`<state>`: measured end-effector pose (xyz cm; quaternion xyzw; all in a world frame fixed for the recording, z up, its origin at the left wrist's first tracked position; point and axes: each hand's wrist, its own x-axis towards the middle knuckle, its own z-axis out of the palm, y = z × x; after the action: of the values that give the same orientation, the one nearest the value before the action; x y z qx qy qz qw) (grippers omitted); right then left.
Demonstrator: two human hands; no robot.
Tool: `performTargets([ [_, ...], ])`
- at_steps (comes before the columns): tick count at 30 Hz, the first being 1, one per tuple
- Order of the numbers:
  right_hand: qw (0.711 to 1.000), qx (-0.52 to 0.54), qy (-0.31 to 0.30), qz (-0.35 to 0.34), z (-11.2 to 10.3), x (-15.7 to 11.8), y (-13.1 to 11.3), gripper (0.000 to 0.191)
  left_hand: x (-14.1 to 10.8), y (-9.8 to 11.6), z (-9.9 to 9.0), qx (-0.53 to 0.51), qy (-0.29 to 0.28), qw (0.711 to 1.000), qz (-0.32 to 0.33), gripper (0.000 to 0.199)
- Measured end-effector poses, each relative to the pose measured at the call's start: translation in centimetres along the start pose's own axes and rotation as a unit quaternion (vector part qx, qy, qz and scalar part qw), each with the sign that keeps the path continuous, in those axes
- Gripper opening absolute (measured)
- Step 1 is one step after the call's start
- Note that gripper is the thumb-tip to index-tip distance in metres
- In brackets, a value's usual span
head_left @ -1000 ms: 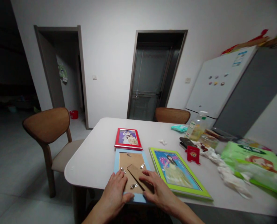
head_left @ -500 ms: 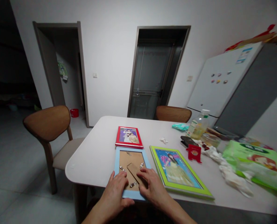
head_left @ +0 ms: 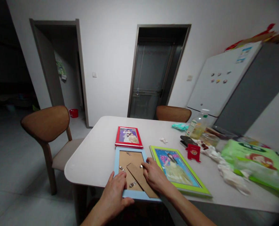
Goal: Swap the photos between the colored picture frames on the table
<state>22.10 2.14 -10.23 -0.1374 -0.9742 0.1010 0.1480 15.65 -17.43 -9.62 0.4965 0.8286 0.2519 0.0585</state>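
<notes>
A light blue frame (head_left: 117, 160) lies face down at the table's near edge, its brown backboard (head_left: 123, 157) up, with a slanted stand (head_left: 139, 179) and several metal clips around it. My left hand (head_left: 116, 190) rests on the frame's lower left side, fingers on the border and thumb at the near edge. My right hand (head_left: 155, 175) is closed, its fingertips at the right-hand clip (head_left: 141, 166). Beyond lies a red frame (head_left: 129, 137) with a photo of people. To the right is a lime green frame (head_left: 181, 171) with a picture of a person in a yellow dress.
On the table's (head_left: 90, 153) right side are a bottle (head_left: 197, 125), a red card stand (head_left: 193, 153), a dark object (head_left: 187, 141), crumpled tissues (head_left: 231, 177) and a green package (head_left: 257, 157). Chairs stand at the left (head_left: 47, 125) and far side (head_left: 173, 114).
My right hand has moved up and right from the stand to the right-hand clip, uncovering the stand's lower part. My left hand has stayed at the frame's left side.
</notes>
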Motion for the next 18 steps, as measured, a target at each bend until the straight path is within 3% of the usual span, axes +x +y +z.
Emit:
performTargets([
  [11,1.0,0.011,0.018,-0.004,-0.3,-0.7,-0.4,0.027,-0.1,0.1,-0.2,-0.015,0.01,1.0,0.0,0.033],
  [14,0.997,0.029,0.028,-0.064,-0.9,-1.9,-2.2,0.026,-0.1,-0.1,0.0,-0.023,0.009,1.0,0.004,0.031],
  [18,0.983,0.086,-0.025,-0.161,-1.6,-3.5,-4.8,0.019,-0.1,-0.3,0.3,-0.028,0.018,0.999,0.008,0.031],
])
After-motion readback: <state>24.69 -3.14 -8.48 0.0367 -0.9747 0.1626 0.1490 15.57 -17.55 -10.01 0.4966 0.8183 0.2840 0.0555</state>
